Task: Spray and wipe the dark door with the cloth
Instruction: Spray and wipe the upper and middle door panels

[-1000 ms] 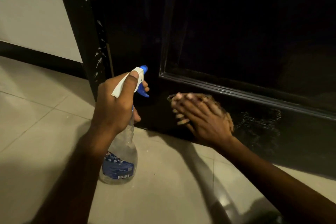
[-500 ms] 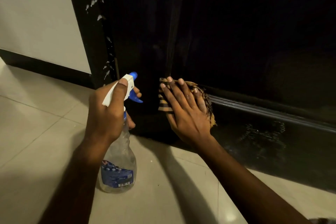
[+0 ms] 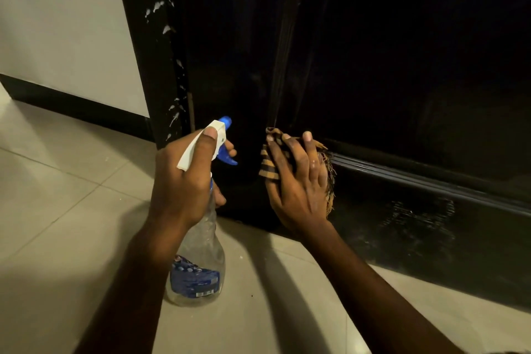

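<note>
The dark glossy door (image 3: 373, 66) fills the upper right of the head view. My left hand (image 3: 184, 181) grips the neck of a clear spray bottle (image 3: 198, 267) with a white and blue trigger head; its nozzle points at the door's lower left. My right hand (image 3: 298, 184) presses a brown striped cloth (image 3: 268, 164) flat against the door at the lower left corner of the raised panel moulding, fingers straight and spread. Most of the cloth is hidden under the hand.
The black door frame (image 3: 152, 66), flecked with white paint, stands left of the door beside a white wall (image 3: 57, 23) with a dark skirting. Pale floor tiles (image 3: 57, 210) lie below. The door's bottom rail (image 3: 416, 227) shows wet streaks.
My right hand has slid the cloth from the bottom rail up and left to the panel corner, turning fingers upward. The left hand still holds the bottle in about the same place.
</note>
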